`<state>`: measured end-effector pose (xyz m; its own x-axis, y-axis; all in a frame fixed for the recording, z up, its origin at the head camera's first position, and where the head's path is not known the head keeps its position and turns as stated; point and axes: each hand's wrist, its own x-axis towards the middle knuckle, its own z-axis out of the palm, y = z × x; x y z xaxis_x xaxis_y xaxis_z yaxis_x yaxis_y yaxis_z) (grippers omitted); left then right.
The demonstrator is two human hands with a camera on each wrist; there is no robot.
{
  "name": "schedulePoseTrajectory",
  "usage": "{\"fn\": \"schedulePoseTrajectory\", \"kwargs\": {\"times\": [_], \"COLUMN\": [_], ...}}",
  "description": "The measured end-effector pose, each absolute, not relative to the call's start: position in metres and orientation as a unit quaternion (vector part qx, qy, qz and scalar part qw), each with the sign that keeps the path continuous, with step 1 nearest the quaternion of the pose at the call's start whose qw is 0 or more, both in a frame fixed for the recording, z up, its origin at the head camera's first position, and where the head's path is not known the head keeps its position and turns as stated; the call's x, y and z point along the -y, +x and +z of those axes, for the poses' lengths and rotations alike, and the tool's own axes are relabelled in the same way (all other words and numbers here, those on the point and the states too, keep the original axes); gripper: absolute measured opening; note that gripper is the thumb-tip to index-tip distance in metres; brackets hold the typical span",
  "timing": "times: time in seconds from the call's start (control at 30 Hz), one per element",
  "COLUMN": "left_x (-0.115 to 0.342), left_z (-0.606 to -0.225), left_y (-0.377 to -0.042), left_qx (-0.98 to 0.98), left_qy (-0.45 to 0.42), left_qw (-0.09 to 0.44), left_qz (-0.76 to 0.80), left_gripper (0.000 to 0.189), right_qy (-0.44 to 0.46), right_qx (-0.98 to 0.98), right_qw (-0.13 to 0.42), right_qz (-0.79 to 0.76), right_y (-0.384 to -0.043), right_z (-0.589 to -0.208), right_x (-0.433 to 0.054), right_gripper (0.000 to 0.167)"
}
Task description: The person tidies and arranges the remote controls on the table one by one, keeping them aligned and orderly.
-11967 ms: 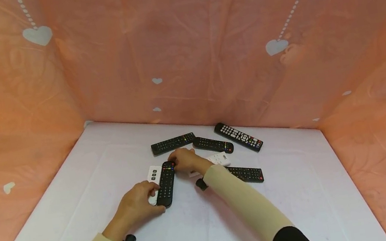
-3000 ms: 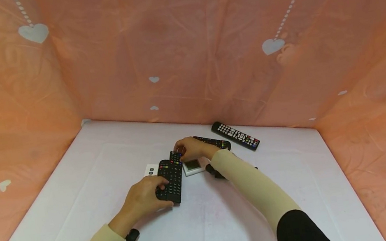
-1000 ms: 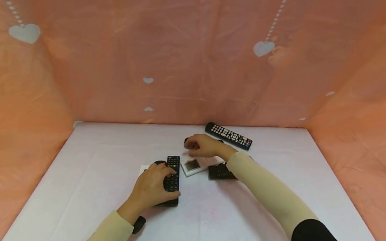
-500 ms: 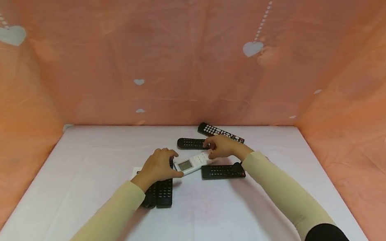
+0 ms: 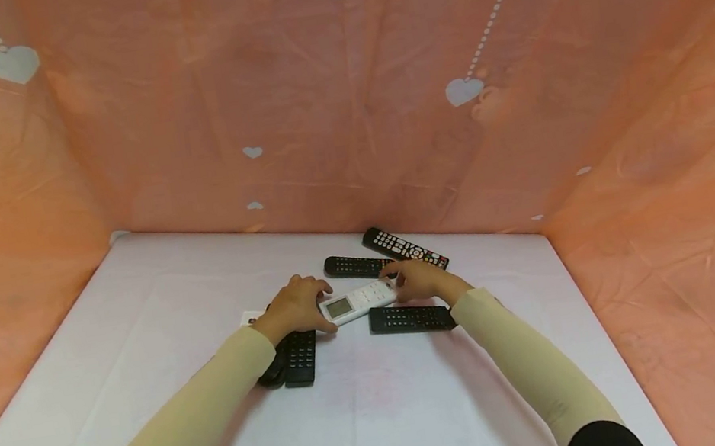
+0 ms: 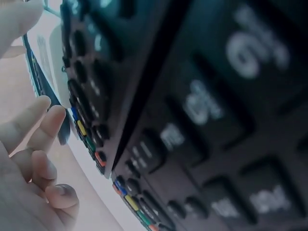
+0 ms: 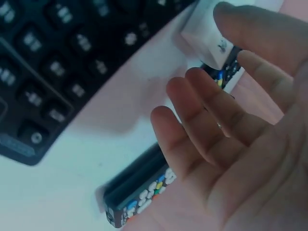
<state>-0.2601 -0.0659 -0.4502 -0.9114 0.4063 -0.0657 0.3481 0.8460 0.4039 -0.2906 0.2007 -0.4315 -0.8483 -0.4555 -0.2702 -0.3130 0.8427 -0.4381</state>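
Observation:
A white remote control (image 5: 358,301) with a small screen lies across the middle of the table. My left hand (image 5: 295,308) straddles its screen end, thumb on the near side and fingers on the far side, spread apart. At its other end my right hand (image 5: 416,280) has thumb and fingers close to the remote, the other fingers loosely bent in the right wrist view. Whether either hand touches it is unclear. Under my left wrist, a black remote (image 5: 301,359) lies alongside another black remote (image 5: 273,372), partly hidden, with a white remote (image 5: 250,317) mostly covered.
Just in front of my right hand lies a black remote (image 5: 409,318). Behind it are a black remote (image 5: 355,266) and a larger black remote with pale buttons (image 5: 406,248). Orange cloth walls (image 5: 312,106) surround the white tabletop (image 5: 373,421) at back and sides.
A black remote from the back now lies beside the black one at left. My left hand has left those remotes for the white remote's screen end; my right hand has moved to its other end.

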Motion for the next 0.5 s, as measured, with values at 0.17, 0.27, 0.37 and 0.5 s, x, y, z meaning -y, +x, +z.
{"fn": "schedulePoseTrajectory", "kwargs": {"times": [0.17, 0.27, 0.37, 0.5], "left_x": [0.0626, 0.0610, 0.0598, 0.0586], "left_z": [-0.4532, -0.4546, -0.4557, -0.4567], "left_y": [-0.2614, -0.2619, -0.2626, -0.2638], "left_qx": [-0.959, -0.961, -0.963, -0.964], "left_qy": [0.201, 0.202, 0.202, 0.203], "left_qw": [0.089, 0.095, 0.097, 0.099], "left_qz": [0.179, 0.164, 0.149, 0.138], "left_gripper": [0.069, 0.069, 0.068, 0.066], "right_qy": [-0.220, -0.227, -0.230, -0.230], "right_qx": [-0.943, -0.945, -0.946, -0.948], "right_qw": [0.172, 0.164, 0.155, 0.151], "right_qz": [-0.180, -0.171, -0.166, -0.157], "right_y": [-0.2883, -0.2870, -0.2864, -0.2874], "right_z": [-0.4348, -0.4359, -0.4376, -0.4411], "right_x": [-0.1989, -0.1977, -0.1966, -0.1960], "right_gripper": [0.062, 0.063, 0.063, 0.064]}}
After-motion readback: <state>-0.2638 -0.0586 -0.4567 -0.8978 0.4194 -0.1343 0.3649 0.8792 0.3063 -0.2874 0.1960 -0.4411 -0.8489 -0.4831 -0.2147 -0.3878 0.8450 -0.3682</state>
